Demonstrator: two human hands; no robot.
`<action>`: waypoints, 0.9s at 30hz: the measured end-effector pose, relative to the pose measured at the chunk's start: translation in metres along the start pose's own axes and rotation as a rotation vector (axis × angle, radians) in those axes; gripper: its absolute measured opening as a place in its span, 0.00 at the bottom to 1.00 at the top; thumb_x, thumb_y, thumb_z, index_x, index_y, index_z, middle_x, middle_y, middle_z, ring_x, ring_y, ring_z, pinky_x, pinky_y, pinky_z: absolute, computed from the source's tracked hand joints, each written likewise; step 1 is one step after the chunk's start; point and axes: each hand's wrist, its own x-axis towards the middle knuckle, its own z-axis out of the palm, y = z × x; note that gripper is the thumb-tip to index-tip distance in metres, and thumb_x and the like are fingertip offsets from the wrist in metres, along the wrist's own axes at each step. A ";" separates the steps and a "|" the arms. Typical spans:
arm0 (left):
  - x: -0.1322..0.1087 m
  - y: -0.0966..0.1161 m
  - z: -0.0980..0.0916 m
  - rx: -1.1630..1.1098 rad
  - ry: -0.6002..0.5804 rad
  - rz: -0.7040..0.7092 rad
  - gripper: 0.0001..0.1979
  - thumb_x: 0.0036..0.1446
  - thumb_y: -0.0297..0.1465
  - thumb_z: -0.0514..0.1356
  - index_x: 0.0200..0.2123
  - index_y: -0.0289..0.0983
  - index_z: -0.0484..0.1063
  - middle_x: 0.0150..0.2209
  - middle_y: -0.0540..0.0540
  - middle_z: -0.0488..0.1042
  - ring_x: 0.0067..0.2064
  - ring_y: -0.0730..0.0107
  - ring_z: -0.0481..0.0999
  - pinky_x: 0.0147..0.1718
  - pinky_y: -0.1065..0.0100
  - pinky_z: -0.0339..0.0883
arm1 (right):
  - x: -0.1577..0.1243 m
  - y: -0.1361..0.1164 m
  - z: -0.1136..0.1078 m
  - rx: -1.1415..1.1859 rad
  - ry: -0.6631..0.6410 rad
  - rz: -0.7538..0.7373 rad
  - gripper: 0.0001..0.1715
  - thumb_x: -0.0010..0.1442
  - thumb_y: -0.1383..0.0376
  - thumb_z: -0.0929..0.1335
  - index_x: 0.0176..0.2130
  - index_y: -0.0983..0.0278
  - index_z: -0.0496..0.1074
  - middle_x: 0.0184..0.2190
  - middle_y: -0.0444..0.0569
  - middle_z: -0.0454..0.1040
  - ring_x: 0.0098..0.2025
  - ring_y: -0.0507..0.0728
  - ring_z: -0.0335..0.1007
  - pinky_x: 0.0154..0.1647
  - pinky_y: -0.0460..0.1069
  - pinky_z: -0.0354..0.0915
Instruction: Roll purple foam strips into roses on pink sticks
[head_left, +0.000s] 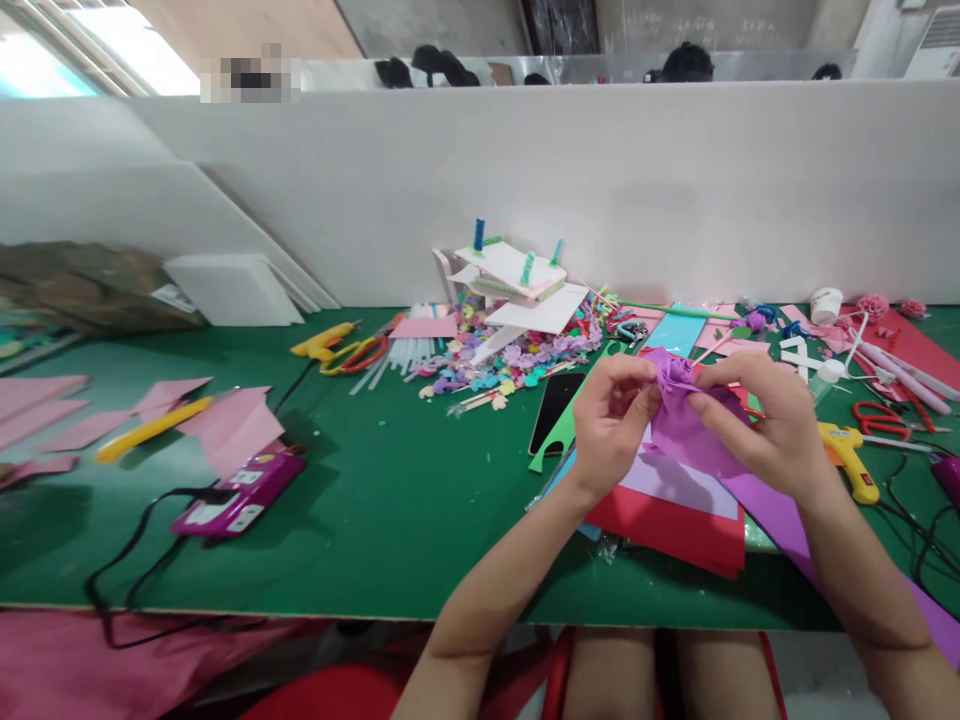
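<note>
Between my two hands is a piece of purple crepe paper (694,432), gathered at the top into a rosette-like bunch. My left hand (611,415) pinches its left side between thumb and fingers. On the right side, my right hand (761,415) grips the paper near the bunch, thumb below. A thin pink stick (716,345) shows just behind the paper. Beneath the hands lie sheets of red paper (667,530) and lilac paper (697,492). A black phone (553,412) and a green cut-out strip (559,440) lie beside my left hand.
Mixed small craft flowers (517,355) are heaped at the back centre. Yellow glue guns (322,342) lie left and right, the right one (851,460) near my wrist. Red scissors (881,420) rest at right. A purple power strip (244,495) with cords and pink paper pieces (236,425) lie left.
</note>
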 end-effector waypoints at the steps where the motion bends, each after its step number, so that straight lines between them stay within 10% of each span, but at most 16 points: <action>1: 0.000 0.000 0.000 0.002 0.003 0.007 0.06 0.57 0.35 0.64 0.35 0.40 0.73 0.32 0.51 0.73 0.32 0.78 0.73 0.31 0.77 0.69 | 0.000 0.000 0.000 -0.004 0.005 -0.005 0.04 0.60 0.63 0.67 0.35 0.59 0.73 0.30 0.45 0.78 0.32 0.54 0.72 0.37 0.51 0.64; 27: 0.003 -0.011 -0.011 -0.285 -0.214 0.048 0.10 0.53 0.37 0.67 0.29 0.40 0.70 0.26 0.51 0.74 0.25 0.77 0.72 0.23 0.74 0.66 | -0.004 -0.016 0.001 0.054 -0.035 -0.278 0.01 0.61 0.65 0.68 0.36 0.59 0.69 0.25 0.41 0.74 0.27 0.51 0.67 0.38 0.52 0.60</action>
